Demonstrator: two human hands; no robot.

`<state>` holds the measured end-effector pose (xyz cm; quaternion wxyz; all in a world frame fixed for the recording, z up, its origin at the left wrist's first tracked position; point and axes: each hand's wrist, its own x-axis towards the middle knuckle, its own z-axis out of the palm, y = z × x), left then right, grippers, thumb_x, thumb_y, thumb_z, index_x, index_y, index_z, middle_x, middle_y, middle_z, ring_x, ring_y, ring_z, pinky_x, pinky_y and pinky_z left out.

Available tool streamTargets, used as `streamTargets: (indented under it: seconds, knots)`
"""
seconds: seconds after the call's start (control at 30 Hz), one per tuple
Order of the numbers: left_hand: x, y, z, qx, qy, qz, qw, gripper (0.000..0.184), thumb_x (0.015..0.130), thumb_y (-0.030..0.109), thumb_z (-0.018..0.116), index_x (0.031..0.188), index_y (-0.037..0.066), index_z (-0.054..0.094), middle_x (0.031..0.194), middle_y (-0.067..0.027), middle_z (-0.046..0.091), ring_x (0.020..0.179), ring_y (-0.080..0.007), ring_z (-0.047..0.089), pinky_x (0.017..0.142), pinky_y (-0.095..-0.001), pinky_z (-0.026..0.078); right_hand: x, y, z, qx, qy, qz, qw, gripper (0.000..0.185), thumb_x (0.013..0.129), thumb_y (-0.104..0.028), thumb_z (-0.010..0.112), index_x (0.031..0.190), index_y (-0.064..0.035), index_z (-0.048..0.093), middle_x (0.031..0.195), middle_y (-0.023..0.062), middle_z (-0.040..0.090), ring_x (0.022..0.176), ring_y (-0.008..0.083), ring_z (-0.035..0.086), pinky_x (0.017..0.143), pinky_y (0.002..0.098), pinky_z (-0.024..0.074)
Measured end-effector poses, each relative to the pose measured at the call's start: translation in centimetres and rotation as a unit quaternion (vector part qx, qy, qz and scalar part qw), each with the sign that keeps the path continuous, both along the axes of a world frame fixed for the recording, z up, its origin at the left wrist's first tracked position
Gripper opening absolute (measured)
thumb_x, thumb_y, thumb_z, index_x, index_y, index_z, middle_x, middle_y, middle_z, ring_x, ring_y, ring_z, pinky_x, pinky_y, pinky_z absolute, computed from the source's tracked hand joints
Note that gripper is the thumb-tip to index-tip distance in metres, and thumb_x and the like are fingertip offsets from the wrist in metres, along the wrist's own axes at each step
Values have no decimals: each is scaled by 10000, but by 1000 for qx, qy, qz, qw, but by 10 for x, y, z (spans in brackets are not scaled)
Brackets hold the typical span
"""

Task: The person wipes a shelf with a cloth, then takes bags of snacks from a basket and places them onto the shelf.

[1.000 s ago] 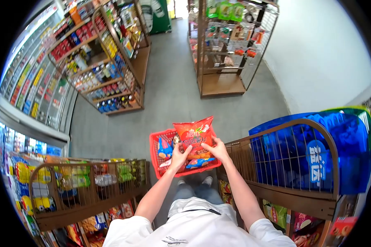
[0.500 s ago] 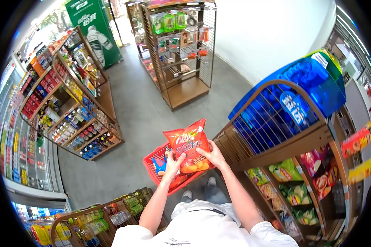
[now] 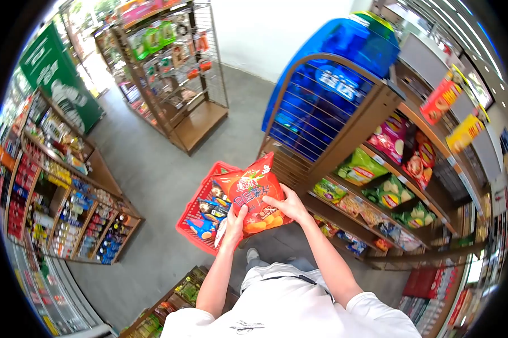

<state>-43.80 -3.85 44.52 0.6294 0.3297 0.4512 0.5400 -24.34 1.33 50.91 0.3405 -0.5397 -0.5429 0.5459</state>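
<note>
A puffed red bag of chips (image 3: 255, 194) is held out in front of my body, its printed side facing up. My left hand (image 3: 235, 223) grips its lower left side, thumb on the front. On the right edge, my right hand (image 3: 288, 205) clasps it, thumb pressed on the front and fingers behind. Beneath and to the left is a red plastic shopping basket (image 3: 186, 221), partly covered by the bag. Inside the basket lie several packets, among them a blue package (image 3: 202, 228). How the basket is supported cannot be seen.
To the right stands a brown shelf rack (image 3: 344, 156) stocked with chip bags, with a large blue display (image 3: 327, 84) at its end. A wire rack (image 3: 200, 124) of hanging goods is ahead. Drink shelves (image 3: 68, 197) line the left. Another shelf (image 3: 169, 301) is close by my left side.
My view has turned to the right, so the racks shift leftward and more of the chip shelf shows. Both hands keep hold of the bag, and more of the basket is uncovered.
</note>
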Motion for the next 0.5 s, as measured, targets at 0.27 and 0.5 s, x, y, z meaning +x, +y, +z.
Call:
streamTargets:
  seconds: [0.27, 0.5]
  knots:
    - [54, -18, -33, 24, -27, 5, 999, 475, 940, 248, 577, 1309, -16, 436, 1225, -113, 561, 1098, -196, 535, 975, -333, 417, 52, -60, 29, 58, -52, -70, 995, 732, 725, -432, 803, 1265, -7, 552, 1152, 148, 658, 1050, 233, 636, 944, 358, 483]
    - [136, -41, -5, 60, -4, -111, 992, 476, 920, 285, 618, 1263, -15, 478, 1171, -105, 594, 1054, -178, 565, 936, -326, 448, 139, -129, 36, 63, -11, -171, 983, 736, 719, -433, 809, 1263, -10, 550, 1169, 145, 651, 1067, 224, 630, 947, 360, 480]
